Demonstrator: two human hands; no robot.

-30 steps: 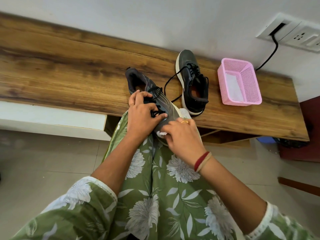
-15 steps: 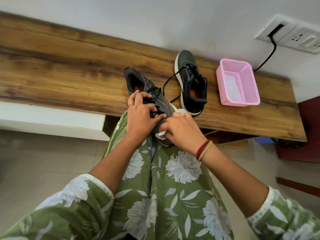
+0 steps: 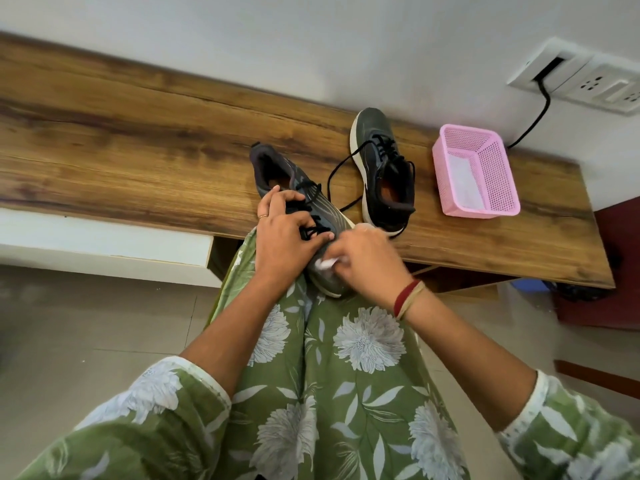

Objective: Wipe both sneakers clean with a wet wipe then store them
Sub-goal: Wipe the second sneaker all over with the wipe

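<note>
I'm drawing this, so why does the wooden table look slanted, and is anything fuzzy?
Head view: the wide-angle camera looks down at a tilt, so the wooden table slants; head view: the right hand and wet wipe on the near sneaker look smeared, the far sneaker is sharper; head view: soft light, no glare.

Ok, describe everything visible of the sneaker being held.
The held sneaker has a dark grey upper with faint pale lines, black laces, a pale sole and an orange-looking lining inside its open collar. It sits sole-down, heel on the wooden bench, toe jutting past the edge over the lap. The left hand grips it across the laces; the right hand presses a white wipe against its toe area.
</note>
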